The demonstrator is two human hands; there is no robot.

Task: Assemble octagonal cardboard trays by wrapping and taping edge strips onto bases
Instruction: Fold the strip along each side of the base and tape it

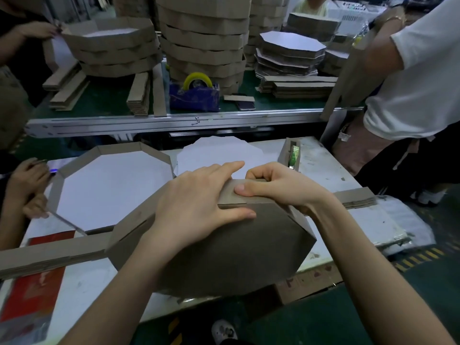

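White worktable (321,168) bears tray (224,245), left fingers (224,168) pressing flat, right fingers (249,191) pinching edge strip (227,195).

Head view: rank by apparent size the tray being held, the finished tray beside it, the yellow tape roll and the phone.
1. Held tray and finished tray: they look alike and the first is nearer, so unranked.
2. Yellow tape roll.
3. Phone.

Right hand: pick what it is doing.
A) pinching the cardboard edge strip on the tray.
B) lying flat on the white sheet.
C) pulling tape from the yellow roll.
A: the right hand curls its fingers over the edge strip, thumb pressed on its outer face, at the upper edge of the tilted tray; the yellow roll sits far from it.
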